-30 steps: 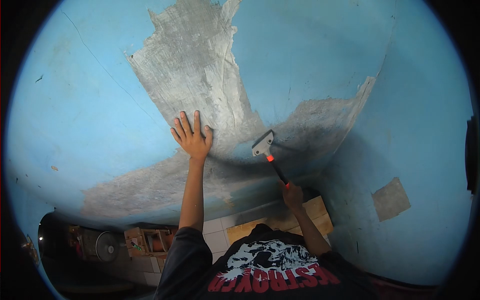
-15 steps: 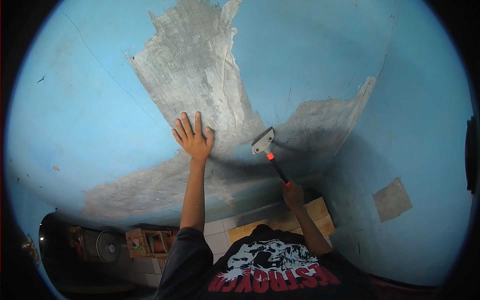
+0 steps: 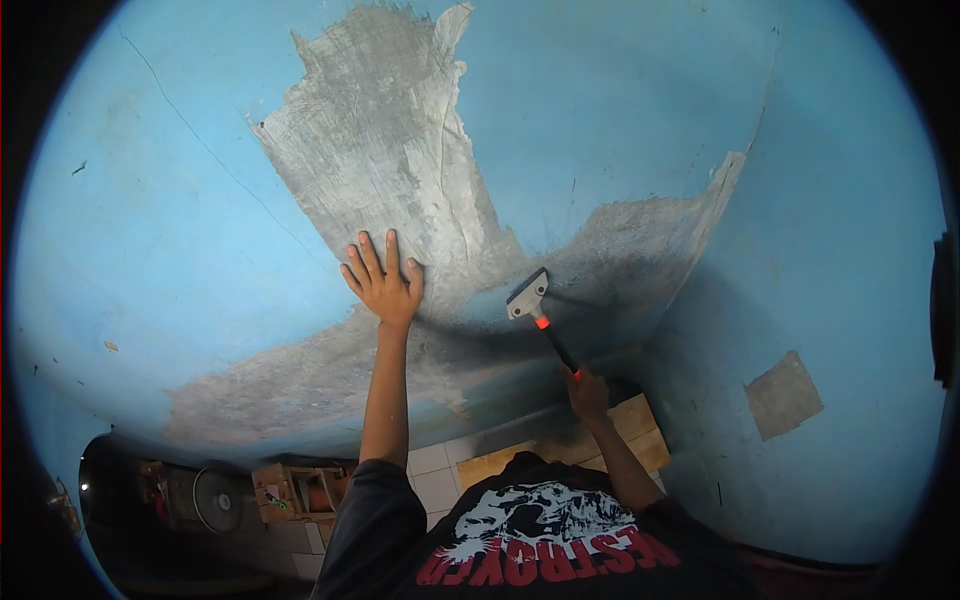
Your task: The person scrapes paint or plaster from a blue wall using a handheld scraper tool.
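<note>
My left hand (image 3: 388, 290) lies flat with fingers spread on the blue wall (image 3: 230, 230), at the lower end of a bare grey patch (image 3: 370, 130). My right hand (image 3: 588, 395) grips the black handle of a scraper (image 3: 527, 298) with red-orange bands. The scraper's wide metal head is at the wall, right of my left hand, beside a strip of blue paint between grey areas. Whether the blade's edge presses on the wall is hard to tell.
A wooden piece of furniture (image 3: 295, 492) and a round fan (image 3: 218, 500) stand at the lower left. A yellowish board (image 3: 640, 425) lies on the tiled floor (image 3: 433, 475). The adjoining wall at right has a small grey patch (image 3: 783, 396).
The scraper head and my right hand have moved slightly down. My left hand stays flat on the wall, while the view has shifted a little.
</note>
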`<action>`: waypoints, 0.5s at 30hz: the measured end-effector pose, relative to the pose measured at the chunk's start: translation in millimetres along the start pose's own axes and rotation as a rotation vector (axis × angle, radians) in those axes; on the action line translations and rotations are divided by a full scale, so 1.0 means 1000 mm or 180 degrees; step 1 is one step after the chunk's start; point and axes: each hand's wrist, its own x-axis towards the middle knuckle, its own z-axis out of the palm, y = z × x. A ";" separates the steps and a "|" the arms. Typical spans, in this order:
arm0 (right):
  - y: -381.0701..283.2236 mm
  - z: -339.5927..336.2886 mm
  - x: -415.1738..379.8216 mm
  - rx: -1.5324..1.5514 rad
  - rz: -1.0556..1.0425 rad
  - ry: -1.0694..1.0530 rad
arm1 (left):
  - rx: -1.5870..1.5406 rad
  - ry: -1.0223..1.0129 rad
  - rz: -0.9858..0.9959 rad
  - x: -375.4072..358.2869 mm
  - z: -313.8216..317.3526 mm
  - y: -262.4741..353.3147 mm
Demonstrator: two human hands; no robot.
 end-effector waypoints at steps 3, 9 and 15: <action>-0.014 -0.006 0.004 0.0005 -0.0005 0.0045 | 0.0012 0.0031 0.0013 0.002 0.000 0.000; -0.016 -0.003 0.008 0.0085 -0.0124 0.0085 | 0.0016 0.0031 0.0019 0.003 0.001 -0.001; -0.036 -0.008 0.014 0.0317 -0.0135 0.0127 | 0.0021 0.0015 0.0036 0.001 0.001 -0.001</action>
